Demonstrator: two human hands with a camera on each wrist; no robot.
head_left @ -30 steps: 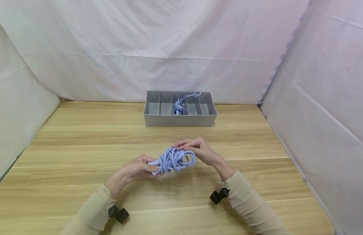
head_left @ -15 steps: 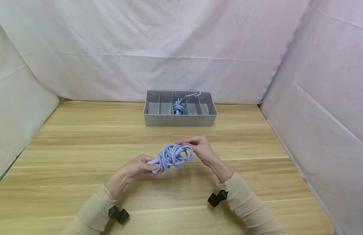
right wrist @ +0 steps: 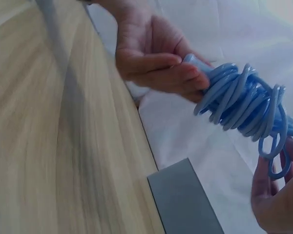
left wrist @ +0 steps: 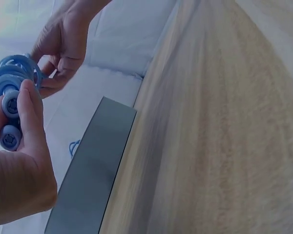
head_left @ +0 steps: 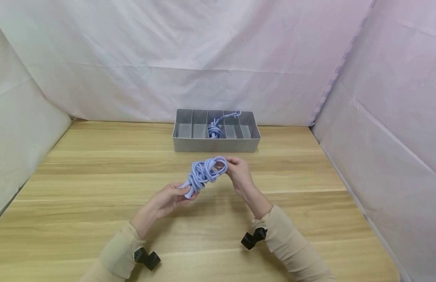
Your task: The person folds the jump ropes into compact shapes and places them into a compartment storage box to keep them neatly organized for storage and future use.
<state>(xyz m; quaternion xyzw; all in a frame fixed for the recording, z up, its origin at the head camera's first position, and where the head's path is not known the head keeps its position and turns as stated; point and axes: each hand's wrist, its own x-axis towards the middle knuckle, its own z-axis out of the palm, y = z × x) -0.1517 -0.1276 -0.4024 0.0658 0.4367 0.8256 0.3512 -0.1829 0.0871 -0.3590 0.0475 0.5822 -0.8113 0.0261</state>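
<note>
A light-blue jump rope (head_left: 205, 172), its cord wound in a bundle about its handles, is held up over the table in front of the box. My left hand (head_left: 173, 197) grips the handle ends, and two round end caps show between thumb and fingers in the left wrist view. At the bundle's other end, my right hand (head_left: 240, 175) pinches the cord loop; in the right wrist view the fingers (right wrist: 278, 195) sit at that loop. Beyond both hands stands a grey divided box (head_left: 216, 145). Another light-blue jump rope (head_left: 214, 131) lies in its middle compartment, with a cord end stretching over the dividers to the right.
The wooden table (head_left: 98, 164) spreads out on both sides of the hands. White cloth (head_left: 189, 58) hangs close behind the box and also along the left and right sides. A black wrist mount (head_left: 254, 238) sticks out from the right sleeve, and a similar one from the left.
Both hands have carried the bundle up and forward toward the box, its loop end tilting higher. The right fingers have gone from the bundle's upper side to the loop end.
</note>
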